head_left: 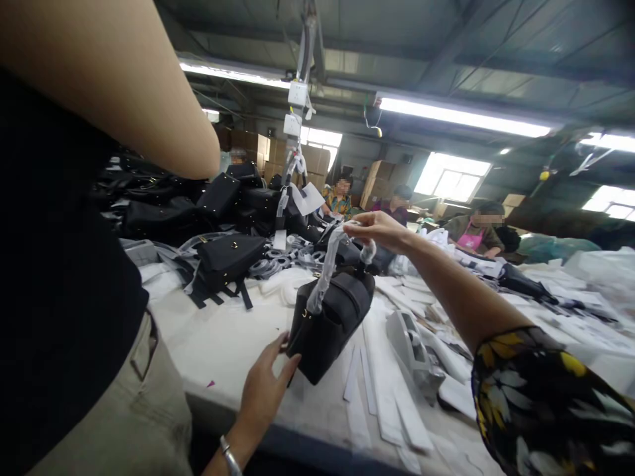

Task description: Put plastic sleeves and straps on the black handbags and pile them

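A black handbag with small gold fittings hangs tilted over the front part of the table. Its handle is wrapped in clear plastic. My right hand is closed around the top of that handle, with the arm reaching in from the right. Down at the bag's lower left corner, my left hand has its thumb and fingers on the edge, gripping it. Some of its fingertips are hidden behind the bag. A second black bag with loose straps lies on the table to the left.
Another person stands close on my left. A pile of black bags rises behind. White strips and a grey tape dispenser lie to the right on the table. Several people work across it. Power sockets hang overhead.
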The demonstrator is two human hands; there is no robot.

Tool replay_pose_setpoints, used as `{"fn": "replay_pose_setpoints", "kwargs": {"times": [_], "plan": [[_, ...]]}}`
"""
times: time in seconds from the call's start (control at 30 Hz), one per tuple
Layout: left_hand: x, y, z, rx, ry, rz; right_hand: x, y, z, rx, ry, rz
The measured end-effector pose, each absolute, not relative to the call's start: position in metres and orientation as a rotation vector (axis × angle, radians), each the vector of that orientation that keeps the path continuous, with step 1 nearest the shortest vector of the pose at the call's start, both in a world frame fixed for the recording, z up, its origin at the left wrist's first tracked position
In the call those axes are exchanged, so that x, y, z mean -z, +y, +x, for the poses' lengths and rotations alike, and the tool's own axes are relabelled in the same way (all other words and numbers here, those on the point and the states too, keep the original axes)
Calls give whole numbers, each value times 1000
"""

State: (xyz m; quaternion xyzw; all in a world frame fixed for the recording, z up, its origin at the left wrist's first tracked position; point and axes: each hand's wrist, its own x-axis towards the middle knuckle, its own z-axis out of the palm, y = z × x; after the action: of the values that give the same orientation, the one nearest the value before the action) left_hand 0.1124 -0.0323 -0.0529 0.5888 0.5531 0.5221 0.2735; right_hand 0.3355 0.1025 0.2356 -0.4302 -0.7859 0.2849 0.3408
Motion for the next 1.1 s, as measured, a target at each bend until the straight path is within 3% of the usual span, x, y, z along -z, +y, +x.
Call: {"fn": "replay_pose_setpoints", "kwargs": {"times": [0.17, 0.33, 0.4, 0.5, 0.57, 0.67, 0.83, 1.1], "plan": [[75, -47, 131, -1250, 1343, 1372, -179, 109, 332, -398, -2122, -1164], [74, -48, 125, -1204, 1213, 1114, -118, 30, 337, 13, -1624, -1210], [71, -49, 122, -1188, 1191, 1074, -83, -6, 330, -199, -1565, -1348], [67, -56, 122, -1138, 1148, 1146, -23, -34, 307, -1003, -1588, -1442], [63, -58, 120, -1089, 1097, 1268, 9, -36, 289, -1230, -1529, -1354], [55, -41, 104, -1001, 1101, 1471, 28, -30, 269, -1309, -1386, -1237], [43, 59, 55, -1065, 1713, 1664, 6, -29, 270, -1408, -1296, -1155], [63, 193, 46, -609, 1911, 1943, -26, -30, 305, -1482, -1349, -1059]]}}
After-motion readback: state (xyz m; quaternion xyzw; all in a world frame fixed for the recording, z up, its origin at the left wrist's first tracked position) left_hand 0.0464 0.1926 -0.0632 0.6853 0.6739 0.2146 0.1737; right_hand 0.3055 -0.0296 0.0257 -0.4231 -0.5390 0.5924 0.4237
